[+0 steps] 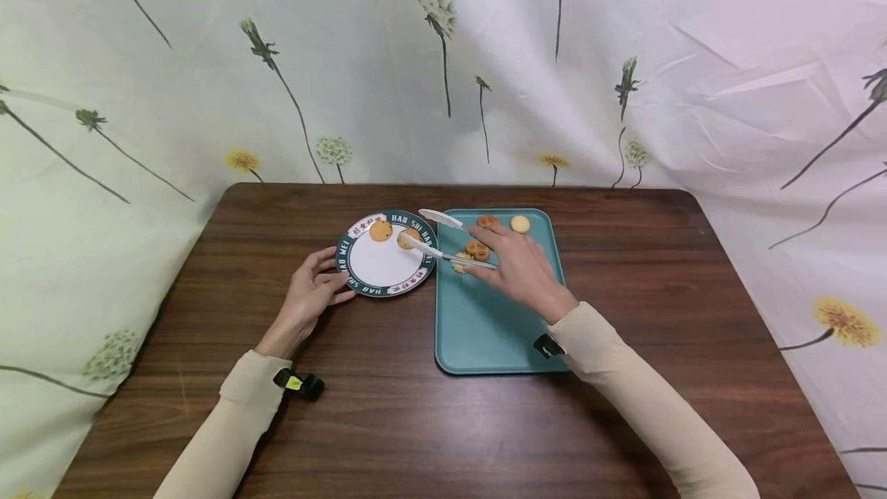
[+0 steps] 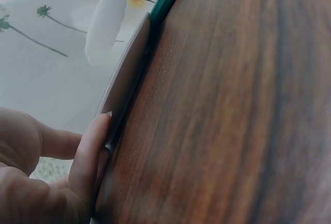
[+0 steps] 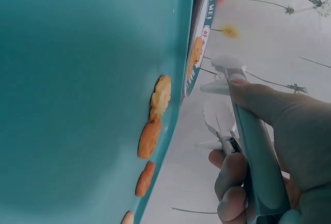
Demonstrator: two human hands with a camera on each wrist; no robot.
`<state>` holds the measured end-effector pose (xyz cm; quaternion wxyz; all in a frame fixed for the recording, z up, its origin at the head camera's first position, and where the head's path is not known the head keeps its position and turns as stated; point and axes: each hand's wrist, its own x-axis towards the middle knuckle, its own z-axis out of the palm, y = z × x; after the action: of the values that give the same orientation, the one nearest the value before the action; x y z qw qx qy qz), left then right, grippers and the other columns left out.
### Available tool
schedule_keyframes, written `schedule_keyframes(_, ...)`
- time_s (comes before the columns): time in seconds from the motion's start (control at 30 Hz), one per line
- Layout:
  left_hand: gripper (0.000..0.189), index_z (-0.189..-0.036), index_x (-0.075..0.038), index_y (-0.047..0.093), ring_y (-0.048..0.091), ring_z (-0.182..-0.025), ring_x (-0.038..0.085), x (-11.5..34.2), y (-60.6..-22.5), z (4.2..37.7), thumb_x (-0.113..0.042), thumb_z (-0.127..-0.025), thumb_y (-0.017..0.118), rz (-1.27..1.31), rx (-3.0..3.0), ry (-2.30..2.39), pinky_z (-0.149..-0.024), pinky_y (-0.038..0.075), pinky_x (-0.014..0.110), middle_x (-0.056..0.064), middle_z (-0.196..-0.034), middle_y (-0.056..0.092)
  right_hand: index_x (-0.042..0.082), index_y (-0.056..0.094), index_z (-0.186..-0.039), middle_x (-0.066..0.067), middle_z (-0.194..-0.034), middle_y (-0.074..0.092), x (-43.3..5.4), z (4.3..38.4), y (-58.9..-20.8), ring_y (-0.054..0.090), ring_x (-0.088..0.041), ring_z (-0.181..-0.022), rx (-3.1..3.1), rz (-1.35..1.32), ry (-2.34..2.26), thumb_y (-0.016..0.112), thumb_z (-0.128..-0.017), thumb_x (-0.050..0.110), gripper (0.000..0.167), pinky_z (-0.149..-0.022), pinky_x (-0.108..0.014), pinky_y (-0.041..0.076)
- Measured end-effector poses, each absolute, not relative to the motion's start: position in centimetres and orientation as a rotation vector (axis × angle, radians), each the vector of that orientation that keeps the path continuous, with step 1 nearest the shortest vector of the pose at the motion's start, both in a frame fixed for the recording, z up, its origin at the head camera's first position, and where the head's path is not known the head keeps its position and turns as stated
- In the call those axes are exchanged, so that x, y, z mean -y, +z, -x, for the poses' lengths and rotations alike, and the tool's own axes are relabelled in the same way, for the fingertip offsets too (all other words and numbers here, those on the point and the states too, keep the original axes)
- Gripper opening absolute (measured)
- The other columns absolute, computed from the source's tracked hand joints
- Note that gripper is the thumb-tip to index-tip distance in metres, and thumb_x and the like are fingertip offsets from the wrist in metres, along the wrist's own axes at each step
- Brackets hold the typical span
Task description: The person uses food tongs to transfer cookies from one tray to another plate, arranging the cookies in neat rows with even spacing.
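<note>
Left hand [image 1: 309,295] pinches one plate [image 1: 374,260], two cookies [image 1: 380,231] aboard; right hand [image 1: 521,268] grips spread tongs [image 1: 431,250]; one tray [image 1: 478,329], four cookies [image 1: 520,224]!

1. We see a plain, cream-beige left sleeve [image 1: 229,437] to the near left of the plate [image 1: 374,264], its left cuff [image 1: 252,380] forming a broad, loose band.
2. Beside that cuff we make out a blocky black left wrist device [image 1: 312,389] bearing a small yellow-green label [image 1: 294,383].
3. To the plate's near right we find a matching right sleeve [image 1: 658,406], long and lightly creased, with a wide right cuff [image 1: 589,337].
4. Against it we notice a small black right wrist device [image 1: 547,345] with a faint pale marking.
5. We see bare hands beyond both cuffs.
</note>
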<state>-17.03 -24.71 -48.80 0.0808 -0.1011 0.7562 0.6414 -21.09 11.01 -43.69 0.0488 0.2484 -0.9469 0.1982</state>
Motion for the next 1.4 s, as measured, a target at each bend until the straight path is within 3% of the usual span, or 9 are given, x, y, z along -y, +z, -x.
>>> schedule_keyframes(0.2, 0.066, -0.166, -0.009, 0.02, 0.059, -0.111, 0.01, 24.8, -48.8, 17.2, -0.005, -0.108, 0.051, 0.291, -2.261, 1.925, -0.089, 0.066, 0.023, 0.025, -0.159, 0.031, 0.027, 0.062, -0.146, -0.006, -0.138, 0.069, -11.9, 20.8, -44.1, 0.045, -0.012, -0.048, 2.844, -0.742, 0.652, 0.077, -0.094, 0.046, 0.057, -0.037, -0.026, 0.034)
schedule_keyframes(0.4, 0.066, -0.166, -0.009, 0.02, 0.058, -0.114, 0.012, 24.7, -49.0, 17.3, -0.005, -0.108, 0.051, 0.291, -2.258, 1.924, -0.089, 0.066, 0.023, 0.024, -0.159, 0.03, 0.026, 0.063, -0.145, -0.005, -0.124, 0.074, -13.0, 20.5, -44.4, 0.053, -0.015, -0.06, 2.85, -0.7, 0.65, 0.077, -0.093, 0.048, 0.058, -0.037, -0.026, 0.036)
schedule_keyframes(0.5, 0.066, -0.166, -0.01, 0.02, 0.058, -0.114, 0.012, 24.8, -49.1, 17.1, -0.005, -0.108, 0.051, 0.299, -2.258, 1.92, -0.089, 0.066, 0.023, 0.024, -0.159, 0.031, 0.024, 0.064, -0.144, -0.005, -0.124, 0.074, -13.3, 20.3, -44.6, 0.057, -0.016, -0.066, 2.86, -0.69, 0.645, 0.077, -0.093, 0.049, 0.059, -0.035, -0.025, 0.036)
schedule_keyframes(0.7, 0.067, -0.166, -0.01, 0.02, 0.058, -0.114, 0.013, 24.6, -49.1, 17.2, -0.005, -0.108, 0.052, 0.287, -2.255, 1.929, -0.089, 0.066, 0.024, 0.024, -0.159, 0.031, 0.023, 0.064, -0.144, -0.005, -0.128, 0.073, -13.9, 20.1, -44.8, 0.058, -0.015, -0.062, 2.855, -0.684, 0.63, 0.077, -0.093, 0.049, 0.058, -0.035, -0.024, 0.037)
schedule_keyframes(0.87, 0.066, -0.166, -0.01, 0.021, 0.059, -0.115, 0.014, 24.3, -48.8, 17.6, -0.005, -0.108, 0.052, 0.275, -2.263, 1.922, -0.089, 0.066, 0.024, 0.024, -0.159, 0.032, 0.026, 0.063, -0.145, -0.004, -0.131, 0.071, -14.2, 19.9, -44.7, 0.069, -0.02, -0.078, 2.863, -0.665, 0.606, 0.076, -0.093, 0.051, 0.059, -0.041, -0.024, 0.046)
schedule_keyframes(1.03, 0.066, -0.166, -0.011, 0.02, 0.058, -0.115, 0.013, 24.2, -48.9, 17.5, -0.005, -0.108, 0.052, 0.294, -2.246, 1.93, -0.089, 0.066, 0.024, 0.023, -0.159, 0.031, 0.025, 0.063, -0.144, -0.005, -0.13, 0.072, -14.5, 19.7, -44.6, 0.067, -0.02, -0.075, 2.849, -0.676, 0.6, 0.077, -0.093, 0.05, 0.059, -0.04, -0.024, 0.044)
schedule_keyframes(1.4, 0.066, -0.166, -0.01, 0.02, 0.059, -0.111, 0.01, 24.7, -49.1, 17.1, -0.006, -0.108, 0.052, 0.298, -2.259, 1.925, -0.088, 0.066, 0.023, 0.023, -0.159, 0.031, 0.028, 0.062, -0.146, -0.007, -0.142, 0.067, -15.8, 19.1, -44.9, 0.054, -0.011, -0.05, 2.871, -0.649, 0.641, 0.076, -0.094, 0.049, 0.058, -0.031, -0.026, 0.035)
